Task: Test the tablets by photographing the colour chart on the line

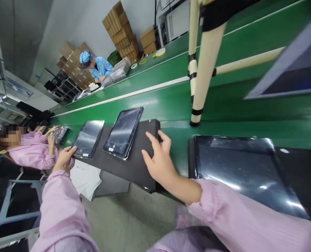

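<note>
My left hand grips the lower left corner of a tablet with a dark, glossy screen. Its thumb lies at the edge, and the other fingers are partly hidden. A second tablet, in clear film with a small white label, rests on a black foam pad. To the right of that tablet, my right hand hovers at the pad's right end with its fingers spread and nothing in them. Farther right, by my right forearm, lies a larger film-covered screen panel on another black pad.
A green conveyor belt runs along the bench, with a taped cream post standing on it. White papers lie below the pad. A co-worker in pink sits at left; another in blue works across the belt.
</note>
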Demonstrator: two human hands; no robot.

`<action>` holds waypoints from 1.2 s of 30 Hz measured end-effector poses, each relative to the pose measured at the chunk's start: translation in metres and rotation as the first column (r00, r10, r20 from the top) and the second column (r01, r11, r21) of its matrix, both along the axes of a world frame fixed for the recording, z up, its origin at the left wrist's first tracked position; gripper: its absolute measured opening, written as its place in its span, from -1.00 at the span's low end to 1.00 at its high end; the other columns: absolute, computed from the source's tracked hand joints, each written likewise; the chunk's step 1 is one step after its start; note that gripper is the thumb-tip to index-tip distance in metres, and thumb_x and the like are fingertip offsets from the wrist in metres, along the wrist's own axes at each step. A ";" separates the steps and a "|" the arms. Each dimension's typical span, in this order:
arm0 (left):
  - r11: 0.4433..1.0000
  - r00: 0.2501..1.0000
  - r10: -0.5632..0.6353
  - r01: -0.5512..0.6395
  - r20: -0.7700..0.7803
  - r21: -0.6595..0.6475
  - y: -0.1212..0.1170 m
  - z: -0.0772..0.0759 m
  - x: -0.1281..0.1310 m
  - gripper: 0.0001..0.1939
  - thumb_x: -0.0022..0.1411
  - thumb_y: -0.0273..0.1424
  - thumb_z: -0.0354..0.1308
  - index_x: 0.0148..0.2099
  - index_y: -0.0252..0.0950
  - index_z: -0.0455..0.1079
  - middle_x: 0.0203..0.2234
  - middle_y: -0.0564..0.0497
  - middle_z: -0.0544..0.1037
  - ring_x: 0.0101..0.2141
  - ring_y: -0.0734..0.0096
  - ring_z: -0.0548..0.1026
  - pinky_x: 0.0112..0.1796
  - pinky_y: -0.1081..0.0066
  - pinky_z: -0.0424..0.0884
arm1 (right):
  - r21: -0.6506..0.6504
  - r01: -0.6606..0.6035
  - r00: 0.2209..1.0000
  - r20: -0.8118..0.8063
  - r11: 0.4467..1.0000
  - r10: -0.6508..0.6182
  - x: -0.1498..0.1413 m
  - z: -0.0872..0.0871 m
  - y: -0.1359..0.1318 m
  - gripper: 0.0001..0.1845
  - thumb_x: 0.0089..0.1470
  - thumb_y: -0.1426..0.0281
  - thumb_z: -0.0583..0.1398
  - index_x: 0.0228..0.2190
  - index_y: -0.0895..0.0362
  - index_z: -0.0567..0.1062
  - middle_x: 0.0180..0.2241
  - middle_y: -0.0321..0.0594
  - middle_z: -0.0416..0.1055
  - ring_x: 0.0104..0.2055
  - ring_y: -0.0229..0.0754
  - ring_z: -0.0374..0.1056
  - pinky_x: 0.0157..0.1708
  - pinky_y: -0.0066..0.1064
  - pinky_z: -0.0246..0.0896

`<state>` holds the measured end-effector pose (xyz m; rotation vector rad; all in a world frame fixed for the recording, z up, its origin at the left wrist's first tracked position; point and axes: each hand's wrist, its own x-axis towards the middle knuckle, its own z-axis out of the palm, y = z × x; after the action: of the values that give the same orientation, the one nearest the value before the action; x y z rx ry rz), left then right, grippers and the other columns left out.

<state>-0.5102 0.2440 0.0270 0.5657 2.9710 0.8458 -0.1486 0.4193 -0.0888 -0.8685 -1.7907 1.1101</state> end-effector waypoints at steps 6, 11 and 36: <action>0.991 0.985 -0.034 0.012 -0.169 -0.133 0.005 -0.016 0.029 -0.63 0.18 -0.28 0.27 -0.03 -0.40 0.42 -0.03 -0.27 0.54 0.14 -0.14 0.39 0.15 -0.08 0.28 | 0.049 -0.201 0.929 0.328 0.978 0.174 0.040 -0.011 -0.014 -0.30 0.24 0.23 0.10 0.33 0.22 0.16 0.32 0.17 0.00 0.31 0.24 0.10 0.27 0.13 0.08; 0.958 0.878 -0.287 0.265 -0.384 -0.111 0.043 -0.007 0.125 -0.50 0.25 -0.08 0.04 0.22 0.02 0.27 0.28 0.02 0.33 0.33 0.00 0.13 0.32 -0.02 0.00 | 0.122 -0.196 0.922 0.360 0.973 0.141 0.138 -0.012 0.003 -0.42 0.23 0.23 0.12 0.21 0.19 0.35 0.20 0.03 0.27 0.19 0.08 0.25 0.21 0.02 0.20; 0.756 0.559 -0.646 0.566 0.520 0.330 0.124 -0.165 0.399 -0.38 0.32 0.00 -0.03 0.32 -0.16 0.18 0.22 -0.20 0.41 0.24 0.02 0.34 0.22 0.15 0.27 | -0.385 -0.201 0.977 -0.141 0.901 0.158 0.204 -0.001 -0.015 0.11 0.08 0.13 0.20 0.40 0.33 -0.22 0.38 0.16 -0.14 0.37 0.02 0.03 0.35 -0.13 -0.02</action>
<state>-0.1111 0.3675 -0.1381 1.0144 1.9222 0.9016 0.0558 0.4043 -0.0896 -0.8675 -1.6051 1.6507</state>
